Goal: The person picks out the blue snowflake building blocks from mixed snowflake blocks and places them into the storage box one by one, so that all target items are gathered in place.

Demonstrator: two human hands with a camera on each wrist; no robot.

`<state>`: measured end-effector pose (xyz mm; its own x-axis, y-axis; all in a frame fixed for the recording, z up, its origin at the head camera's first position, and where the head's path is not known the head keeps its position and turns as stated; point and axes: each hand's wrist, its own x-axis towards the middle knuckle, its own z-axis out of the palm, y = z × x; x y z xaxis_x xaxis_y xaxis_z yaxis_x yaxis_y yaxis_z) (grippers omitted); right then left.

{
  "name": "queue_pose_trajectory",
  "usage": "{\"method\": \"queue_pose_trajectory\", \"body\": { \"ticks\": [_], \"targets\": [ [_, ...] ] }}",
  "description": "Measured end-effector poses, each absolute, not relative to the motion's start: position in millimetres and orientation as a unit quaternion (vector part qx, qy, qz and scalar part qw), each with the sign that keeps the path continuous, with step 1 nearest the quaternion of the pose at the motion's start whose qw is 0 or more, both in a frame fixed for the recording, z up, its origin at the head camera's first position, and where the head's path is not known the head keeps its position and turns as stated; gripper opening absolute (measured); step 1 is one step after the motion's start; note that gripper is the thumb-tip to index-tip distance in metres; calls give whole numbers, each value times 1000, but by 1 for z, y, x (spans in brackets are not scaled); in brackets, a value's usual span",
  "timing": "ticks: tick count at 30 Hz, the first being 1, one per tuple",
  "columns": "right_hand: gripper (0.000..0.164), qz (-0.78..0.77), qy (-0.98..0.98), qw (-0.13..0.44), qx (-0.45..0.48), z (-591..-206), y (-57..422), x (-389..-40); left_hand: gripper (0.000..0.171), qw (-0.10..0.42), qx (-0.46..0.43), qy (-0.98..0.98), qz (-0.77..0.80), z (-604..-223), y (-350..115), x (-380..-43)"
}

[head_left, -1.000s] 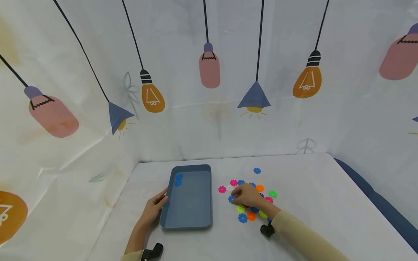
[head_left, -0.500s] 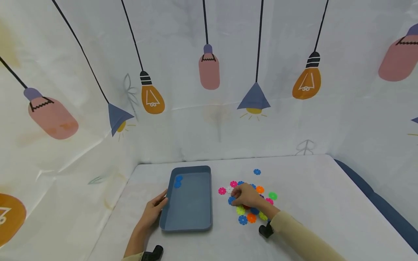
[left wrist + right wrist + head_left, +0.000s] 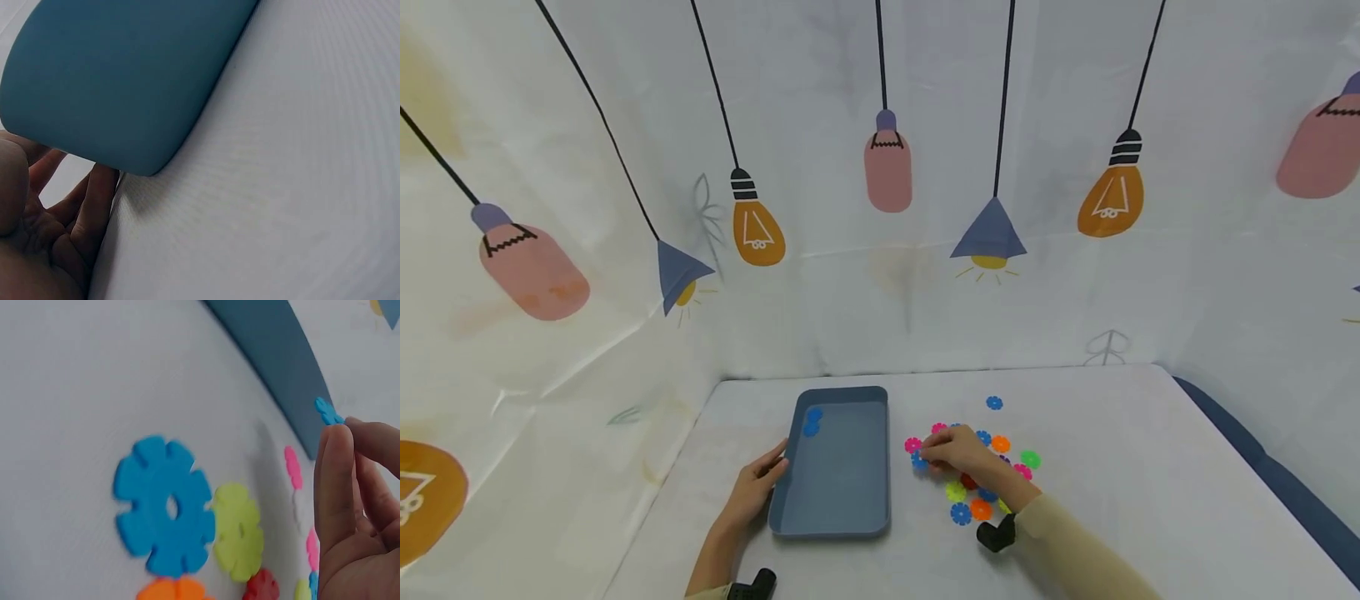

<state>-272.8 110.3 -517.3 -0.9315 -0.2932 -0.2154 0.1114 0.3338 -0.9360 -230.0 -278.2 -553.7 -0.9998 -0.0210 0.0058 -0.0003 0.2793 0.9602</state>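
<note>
A blue-grey tray (image 3: pixel 831 492) lies on the table, with two blue notched discs (image 3: pixel 812 421) near its upper left corner. Beside its left wall, my left hand (image 3: pixel 751 496) touches the tray with relaxed fingers; in the left wrist view the tray's end hides the fingertips. My right hand (image 3: pixel 962 457) is above the left part of the colourful disc pile. Thumb and finger pinch a small blue flower-shaped disc (image 3: pixel 326 411), held on edge and clear of the table. Below it lie a larger-looking blue disc (image 3: pixel 147 509), a yellow-green disc (image 3: pixel 234 537) and an orange one (image 3: pixel 175 590).
Several loose discs spread over the white table (image 3: pixel 1097 475) right of the tray, among them a green disc (image 3: pixel 1030 460) and a lone blue disc (image 3: pixel 994 403) further back. A white sheet with printed lamps (image 3: pixel 988 229) hangs behind. A dark blue seat edge (image 3: pixel 1247 442) shows at right.
My right hand has lifted a blue disc from the pile and shifted slightly left toward the tray. The left hand and tray stay put; the head view has tilted slightly.
</note>
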Motion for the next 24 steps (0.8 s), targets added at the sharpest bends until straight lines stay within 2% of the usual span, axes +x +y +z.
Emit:
{"method": "queue_pose_trajectory", "body": {
  "ticks": [12, 19, 24],
  "targets": [
    [27, -647, 734, 200, -50, -501, 83, -279, 51, 9, 12, -801, -599, -550, -277, -231],
    [25, -661, 722, 196, -53, -493, 65, -283, 51, 17, 11, -812, -583, -548, -280, -230],
    [24, -675, 708, 196, -64, -490, 57, -282, 51, 5, 7, -800, -600, -548, -277, -229]
  ]
}}
